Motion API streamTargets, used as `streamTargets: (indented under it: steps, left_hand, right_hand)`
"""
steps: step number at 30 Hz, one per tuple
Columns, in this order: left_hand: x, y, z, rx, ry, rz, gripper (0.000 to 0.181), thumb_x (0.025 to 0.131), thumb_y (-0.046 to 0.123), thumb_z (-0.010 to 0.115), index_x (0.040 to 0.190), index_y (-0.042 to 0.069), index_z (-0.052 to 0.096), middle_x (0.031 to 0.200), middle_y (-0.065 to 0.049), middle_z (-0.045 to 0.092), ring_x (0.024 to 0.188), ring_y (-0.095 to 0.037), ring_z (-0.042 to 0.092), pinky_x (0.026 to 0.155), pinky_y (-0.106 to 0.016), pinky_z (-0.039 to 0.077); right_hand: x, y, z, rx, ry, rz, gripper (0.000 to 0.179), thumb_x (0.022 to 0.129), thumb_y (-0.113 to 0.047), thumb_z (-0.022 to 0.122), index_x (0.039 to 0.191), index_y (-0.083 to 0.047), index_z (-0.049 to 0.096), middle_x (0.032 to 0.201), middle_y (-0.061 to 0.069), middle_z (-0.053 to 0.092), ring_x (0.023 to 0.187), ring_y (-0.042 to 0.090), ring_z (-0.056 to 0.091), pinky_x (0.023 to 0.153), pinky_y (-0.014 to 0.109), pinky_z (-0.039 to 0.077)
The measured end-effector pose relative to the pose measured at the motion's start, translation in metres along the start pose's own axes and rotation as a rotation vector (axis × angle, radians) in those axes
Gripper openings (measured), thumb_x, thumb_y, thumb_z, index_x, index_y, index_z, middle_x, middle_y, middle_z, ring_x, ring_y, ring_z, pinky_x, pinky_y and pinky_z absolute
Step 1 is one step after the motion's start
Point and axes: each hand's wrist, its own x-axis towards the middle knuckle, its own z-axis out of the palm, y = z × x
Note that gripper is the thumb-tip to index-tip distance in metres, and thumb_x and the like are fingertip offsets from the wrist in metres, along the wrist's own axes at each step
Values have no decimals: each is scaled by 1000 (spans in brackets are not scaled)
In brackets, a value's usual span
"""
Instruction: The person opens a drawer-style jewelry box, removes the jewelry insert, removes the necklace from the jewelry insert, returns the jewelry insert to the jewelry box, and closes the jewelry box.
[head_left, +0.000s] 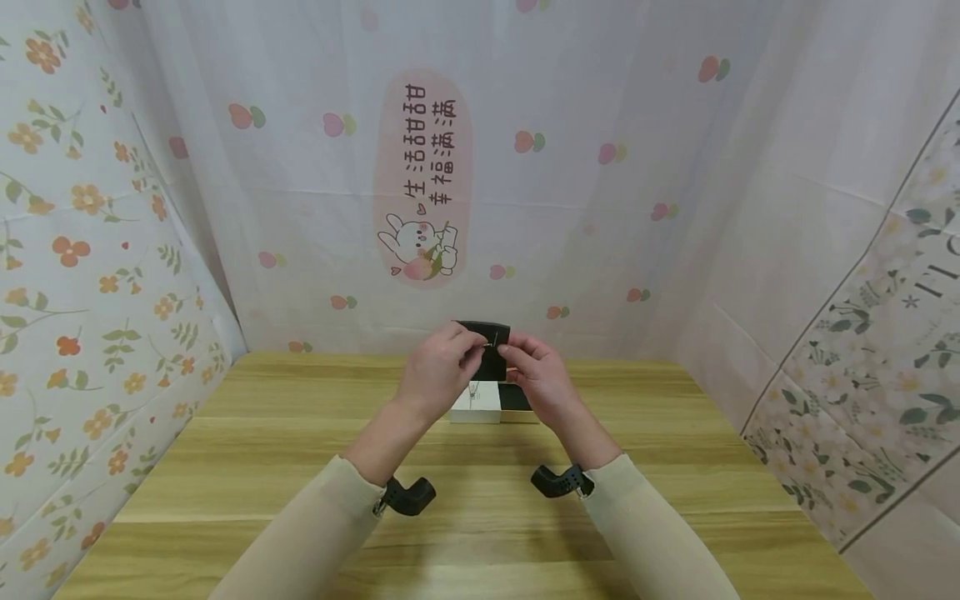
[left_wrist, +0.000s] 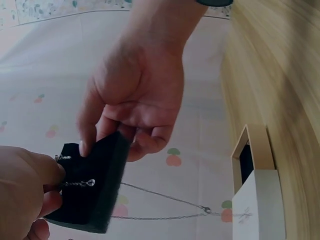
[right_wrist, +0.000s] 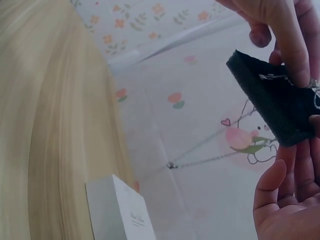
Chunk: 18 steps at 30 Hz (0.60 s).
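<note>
My right hand [head_left: 542,375] holds a black foam pad [left_wrist: 107,175] upright above the table, with the thumb on its front face and fingers behind it. A silver necklace [left_wrist: 77,184] is threaded through the pad. Two short lengths of chain show on the front, and a long loop [right_wrist: 210,160] with its clasp hangs from the back. At the pad's front, my left hand [head_left: 442,367] pinches the necklace between thumb and forefinger. The piece between these fingertips is mostly hidden in the left wrist view.
Below the hands, a white box lid [head_left: 476,404] with printed lettering stands on the wood-grain table [head_left: 300,483]. Against its right side is a beige box tray [head_left: 519,416] with a black inside. A patterned curtain [head_left: 585,250] hangs behind the table's far edge.
</note>
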Motion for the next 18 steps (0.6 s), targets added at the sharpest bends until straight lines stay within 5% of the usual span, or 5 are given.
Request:
streamTargets:
  steps: [8, 18]
  left_hand:
    - [10, -7, -8, 1, 60, 13, 7, 97, 1, 81, 103, 2, 83, 94, -9, 75, 85, -25, 73, 74, -33, 66]
    - [24, -12, -18, 28, 32, -49, 8, 99, 8, 82, 106, 5, 85, 93, -8, 77, 81, -23, 73, 74, -33, 66]
  right_hand:
    - [-2, 4, -2, -8, -13, 14, 8, 109, -10, 64, 109, -12, 72, 104, -3, 70, 97, 20, 62, 80, 28, 53]
    - [-3, 8, -4, -25, -17, 5, 10, 111, -11, 63, 107, -17, 70, 99, -6, 66, 90, 15, 59, 78, 26, 55]
